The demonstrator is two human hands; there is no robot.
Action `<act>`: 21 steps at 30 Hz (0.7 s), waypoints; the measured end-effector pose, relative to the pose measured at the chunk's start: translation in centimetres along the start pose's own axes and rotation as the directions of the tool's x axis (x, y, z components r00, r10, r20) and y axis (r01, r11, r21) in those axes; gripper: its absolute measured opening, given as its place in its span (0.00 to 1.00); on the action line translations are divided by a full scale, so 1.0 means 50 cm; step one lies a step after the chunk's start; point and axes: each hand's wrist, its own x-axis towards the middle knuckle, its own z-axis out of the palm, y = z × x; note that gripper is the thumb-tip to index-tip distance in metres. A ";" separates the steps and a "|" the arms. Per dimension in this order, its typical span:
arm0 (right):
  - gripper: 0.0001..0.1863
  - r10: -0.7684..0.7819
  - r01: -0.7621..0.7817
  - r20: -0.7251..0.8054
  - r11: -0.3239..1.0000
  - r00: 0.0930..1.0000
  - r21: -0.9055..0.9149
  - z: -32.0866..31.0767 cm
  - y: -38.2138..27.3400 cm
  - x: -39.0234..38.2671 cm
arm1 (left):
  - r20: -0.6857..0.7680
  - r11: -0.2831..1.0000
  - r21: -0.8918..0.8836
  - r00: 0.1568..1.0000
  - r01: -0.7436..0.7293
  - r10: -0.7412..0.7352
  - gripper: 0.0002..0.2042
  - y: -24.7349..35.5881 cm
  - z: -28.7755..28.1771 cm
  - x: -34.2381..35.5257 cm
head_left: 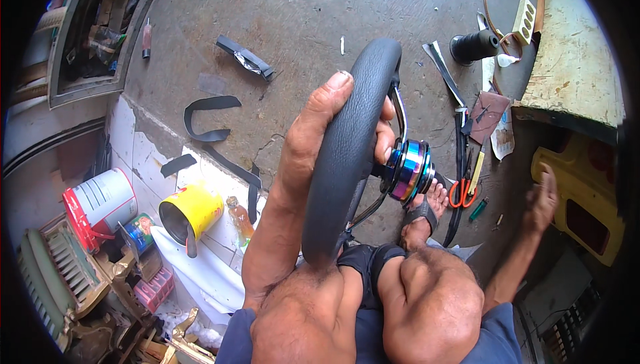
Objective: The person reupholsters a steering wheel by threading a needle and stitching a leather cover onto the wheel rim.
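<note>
A steering wheel with a black leather-look rim (343, 157) stands on edge above my knees. My left hand (300, 144) grips it, the thumb over the near face and the fingers curled round behind. A shiny rainbow-coloured hub (411, 171) sticks out from the wheel's right side. My right hand (543, 201) is off to the right, away from the wheel, beside a yellow panel (603, 234); its fingers are stretched out, slightly blurred, and nothing shows in them.
Right of my foot lie orange-handled scissors (463, 194), a yellow cutter (477, 172) and a green lighter (479, 209). Beyond are a black thread spool (475, 48) and a power strip (525, 21). At left are black strips (200, 105), a yellow can (208, 205) and a white bucket (110, 204).
</note>
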 end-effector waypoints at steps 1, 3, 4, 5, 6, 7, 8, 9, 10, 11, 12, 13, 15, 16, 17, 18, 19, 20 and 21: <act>0.17 -0.040 0.043 -0.081 0.998 0.996 0.040 -0.053 -0.023 0.015 | -0.010 1.000 0.015 1.000 -0.006 0.006 0.28 0.004 0.000 -0.002; 0.16 -0.108 0.116 -0.094 0.989 0.990 0.091 -0.164 -0.050 0.043 | -0.018 1.000 0.028 1.000 -0.008 0.009 0.30 0.005 0.000 0.000; 0.16 -0.146 0.149 -0.097 0.989 0.984 0.021 -0.165 -0.075 0.029 | -0.014 1.000 0.020 1.000 -0.004 0.005 0.30 0.004 -0.001 0.000; 0.15 -0.175 0.169 -0.079 0.983 0.981 -0.069 -0.159 -0.095 0.012 | -0.011 1.000 0.012 1.000 0.000 0.000 0.30 0.002 -0.003 0.000; 0.15 -0.198 0.187 -0.053 0.969 0.979 -0.163 -0.148 -0.119 -0.019 | -0.004 1.000 0.009 1.000 0.006 -0.006 0.30 -0.004 -0.001 0.006; 0.14 -0.217 0.209 -0.004 0.947 0.976 -0.244 -0.120 -0.146 -0.053 | -0.012 1.000 0.016 1.000 0.019 -0.018 0.30 -0.004 0.004 0.007; 0.13 -0.217 0.228 0.072 0.920 0.974 -0.318 -0.082 -0.177 -0.095 | -0.019 0.999 0.021 0.999 0.033 -0.032 0.29 -0.004 0.008 0.009; 0.13 -0.213 0.263 0.170 0.889 0.962 -0.374 -0.029 -0.213 -0.140 | -0.026 0.999 0.032 0.999 0.020 -0.019 0.29 0.007 0.011 -0.002; 0.12 -0.203 0.305 0.267 0.851 0.942 -0.428 0.020 -0.250 -0.190 | 0.015 1.000 0.019 1.000 0.002 -0.002 0.27 0.007 0.007 -0.005; 0.12 -0.178 0.343 0.362 0.815 0.915 -0.467 0.072 -0.289 -0.236 | 0.055 1.000 0.006 0.998 -0.013 0.013 0.25 0.007 0.005 -0.007; 0.12 -0.153 0.387 0.450 0.780 0.880 -0.491 0.123 -0.327 -0.281 | 0.053 1.000 0.008 0.998 -0.015 0.015 0.25 0.005 0.004 -0.008; 0.11 -0.127 0.437 0.535 0.744 0.835 -0.505 0.174 -0.364 -0.322 | 0.039 0.999 0.028 0.999 -0.022 0.021 0.27 0.003 0.003 -0.009; 0.11 -0.077 0.503 0.632 0.682 0.771 -0.531 0.260 -0.428 -0.390 | 0.033 0.999 0.039 0.999 -0.026 0.024 0.29 -0.001 0.001 -0.002; 0.11 -0.055 0.529 0.665 0.656 0.745 -0.538 0.293 -0.457 -0.420 | 0.027 0.998 0.058 1.000 -0.014 0.013 0.29 0.004 0.002 -0.005; 0.10 -0.034 0.540 0.678 0.635 0.734 -0.553 0.318 -0.477 -0.441 | 0.026 0.997 0.072 1.000 0.003 -0.005 0.28 0.003 0.002 -0.004; 0.10 -0.018 0.543 0.681 0.619 0.732 -0.568 0.336 -0.494 -0.456 | 0.030 0.998 0.070 1.000 0.000 -0.002 0.28 0.005 0.004 -0.004; 0.10 -0.008 0.548 0.684 0.605 0.730 -0.578 0.350 -0.507 -0.466 | 0.035 0.997 0.077 0.999 0.005 -0.008 0.28 0.007 0.007 -0.005; 0.11 0.005 0.547 0.684 0.596 0.730 -0.588 0.355 -0.513 -0.470 | 0.038 0.996 0.084 0.999 0.009 -0.012 0.28 0.009 0.009 -0.007; 0.10 0.009 0.549 0.682 0.586 0.732 -0.597 0.356 -0.517 -0.471 | 0.042 0.997 0.081 0.999 0.009 -0.012 0.28 0.008 0.006 -0.006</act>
